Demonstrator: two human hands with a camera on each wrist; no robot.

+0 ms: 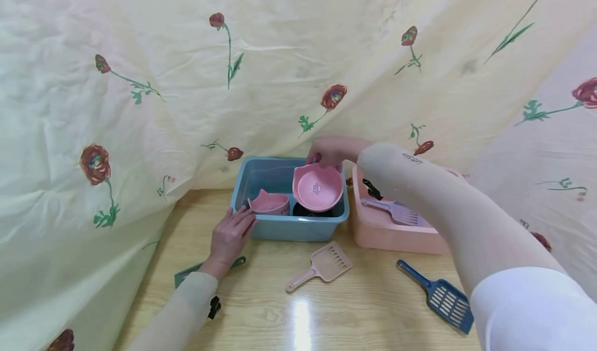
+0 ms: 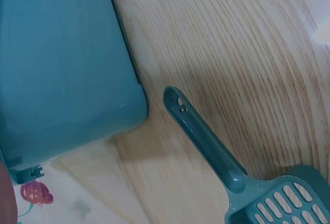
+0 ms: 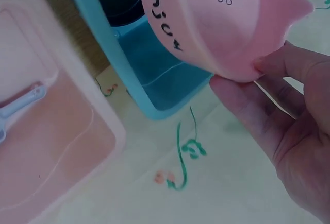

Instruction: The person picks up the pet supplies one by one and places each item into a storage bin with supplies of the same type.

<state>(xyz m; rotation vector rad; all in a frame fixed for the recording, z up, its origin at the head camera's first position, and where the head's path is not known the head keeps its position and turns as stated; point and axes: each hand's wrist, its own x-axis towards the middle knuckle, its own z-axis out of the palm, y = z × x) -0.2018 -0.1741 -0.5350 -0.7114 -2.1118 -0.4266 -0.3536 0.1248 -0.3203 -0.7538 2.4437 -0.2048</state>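
Observation:
My right hand (image 1: 326,151) pinches the rim of a pink cat-eared bowl (image 1: 318,187) with a paw print inside and lettering on its side. The bowl is held tilted over the right half of a blue bin (image 1: 289,228). Inside the bin are a second pink bowl (image 1: 270,204) at the left and a black bowl (image 3: 121,0) with a paw print, partly hidden beneath the held one. At the bin's front left corner, my left hand (image 1: 230,234) rests with its fingers on the rim. A green litter scoop (image 2: 206,147) lies on the table under my left forearm.
A pink bin (image 1: 396,239) holding a lilac scoop (image 1: 396,211) stands to the right, partly behind my right arm. On the wooden table (image 1: 261,309) lie a pale pink scoop (image 1: 326,263) and a dark blue scoop (image 1: 443,299). A flowered cloth (image 1: 275,55) hangs behind.

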